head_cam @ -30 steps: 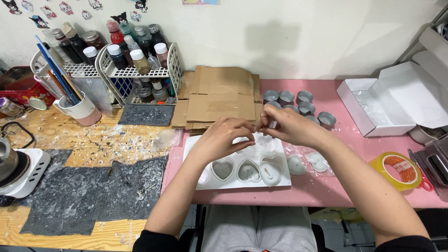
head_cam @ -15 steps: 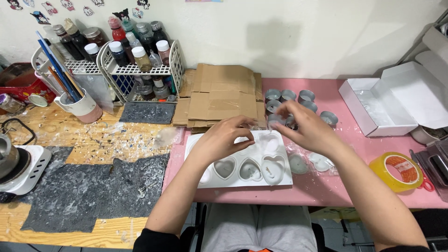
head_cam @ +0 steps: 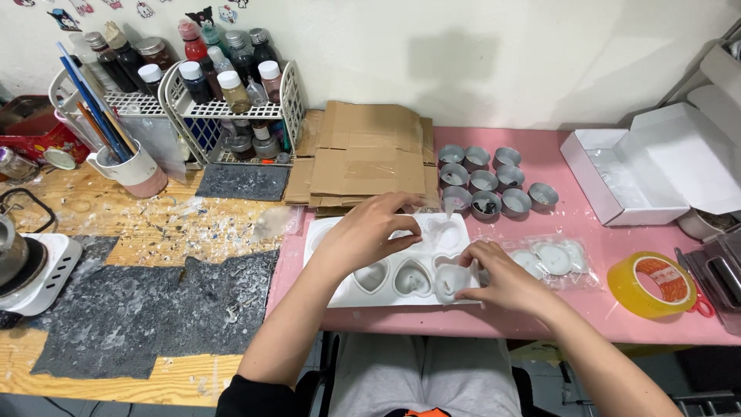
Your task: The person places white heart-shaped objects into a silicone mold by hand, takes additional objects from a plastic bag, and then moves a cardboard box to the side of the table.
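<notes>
A white silicone mould [head_cam: 340, 298] with several heart-shaped cavities lies on the pink table in front of me. My left hand [head_cam: 369, 233] rests on its upper middle, fingers curled down onto it. My right hand [head_cam: 498, 279] is at the mould's lower right corner. Its fingertips pinch a pale heart-shaped wax piece [head_cam: 450, 284] at the rightmost front cavity. Just right of that hand lies a clear plastic bag of white tealight candles [head_cam: 554, 259].
Several empty metal tealight cups [head_cam: 486, 184] stand behind the mould, next to flattened cardboard [head_cam: 363, 158]. To the right are an open white box [head_cam: 625, 179] and a yellow tape roll [head_cam: 653, 283]. On the left are a bottle rack [head_cam: 224, 104], a brush mug [head_cam: 130, 168], a hot plate [head_cam: 35, 272] and grey mats [head_cam: 154, 309].
My right hand came down from behind the mould's back edge to its lower right cavity and took hold of the wax heart. The bag of candles is now uncovered. My left hand stayed on the mould.
</notes>
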